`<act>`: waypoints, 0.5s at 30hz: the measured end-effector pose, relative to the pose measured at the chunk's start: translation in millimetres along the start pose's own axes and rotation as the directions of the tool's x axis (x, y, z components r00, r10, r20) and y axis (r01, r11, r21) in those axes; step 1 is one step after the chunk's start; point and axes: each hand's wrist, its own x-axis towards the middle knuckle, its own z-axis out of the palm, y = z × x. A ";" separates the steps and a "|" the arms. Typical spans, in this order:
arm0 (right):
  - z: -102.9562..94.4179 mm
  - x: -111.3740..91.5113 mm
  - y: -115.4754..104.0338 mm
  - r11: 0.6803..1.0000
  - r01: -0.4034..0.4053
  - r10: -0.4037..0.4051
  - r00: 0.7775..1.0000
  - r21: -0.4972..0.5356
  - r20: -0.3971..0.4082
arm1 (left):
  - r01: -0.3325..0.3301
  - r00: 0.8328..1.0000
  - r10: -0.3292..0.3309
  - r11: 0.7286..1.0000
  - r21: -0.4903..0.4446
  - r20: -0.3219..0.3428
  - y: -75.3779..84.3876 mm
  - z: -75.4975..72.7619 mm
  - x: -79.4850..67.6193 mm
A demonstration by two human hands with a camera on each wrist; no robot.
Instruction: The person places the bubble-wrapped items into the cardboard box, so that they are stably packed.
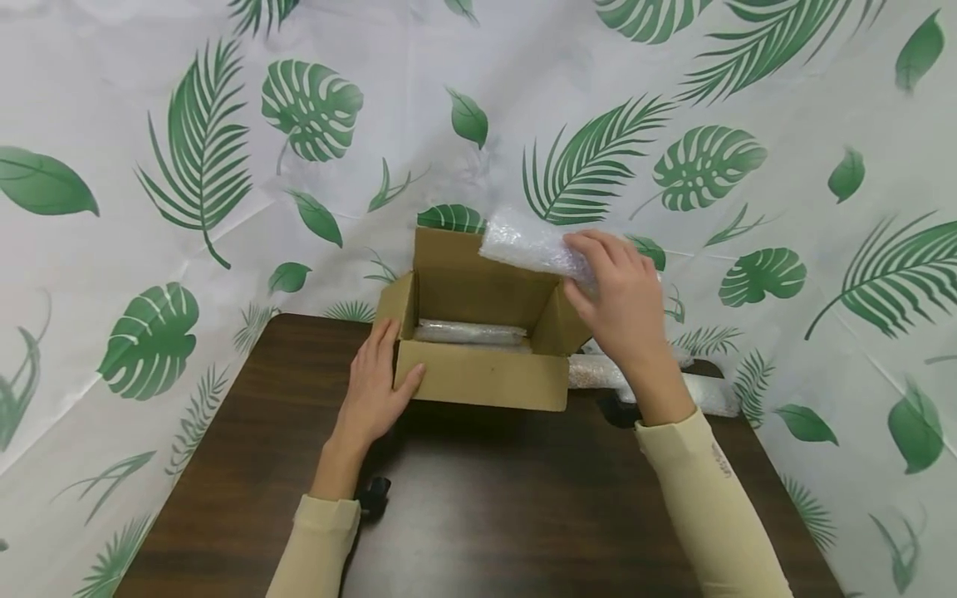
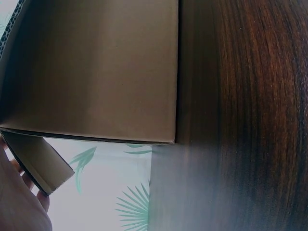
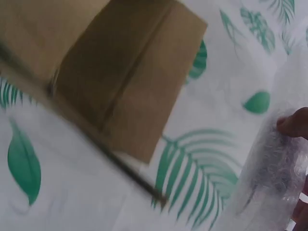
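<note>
Grips a bubble-wrapped roll (image 1: 523, 241) in the right hand (image 1: 620, 286), with fingers closed round the right end and the thumb on the near side. Holds it in the air, sloping slightly down to the right, above the far right part of an open cardboard box (image 1: 486, 291), covering the upper right corner of the far flap (image 1: 449, 249) in the head view. Shows cloudy and crinkled in the right wrist view, with contents too blurred to name. Lays the left hand (image 1: 370, 386) at the near left corner of the box, with extended fingers on the left flap (image 1: 398, 301) and the thumb on the near flap (image 1: 482, 378), not gripping. Contains another wrapped piece (image 1: 469, 333) low inside, lying left to right. Stands on a dark wood-grain worktop (image 1: 486, 515), toward the far edge. Just right of the box, includes more wrapped rolls (image 1: 710, 394), partly behind the right forearm. Beyond and around, hangs in white with green leaf prints as a backdrop (image 1: 463, 50). Wears pale yellow sleeves (image 1: 706, 498) on both arms.
</note>
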 end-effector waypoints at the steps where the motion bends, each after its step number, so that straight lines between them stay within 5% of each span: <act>1: 4.0 2.2 -4.1 1.000 0.010 -0.010 1.000 0.001 0.020 | -0.002 1.000 0.002 1.000 0.000 -0.002 0.3 -0.3 0.4; 9: 44.0 11.8 -25.6 0.999 0.053 -0.054 0.963 0.011 0.264 | 0.001 1.000 -0.001 1.000 0.005 -0.005 0.9 -0.9 0.7; 15: 66.6 21.0 -29.2 1.000 -0.006 -0.002 0.882 0.015 0.471 | 0.009 1.000 -0.009 1.000 0.002 0.005 0.8 -1.0 -0.2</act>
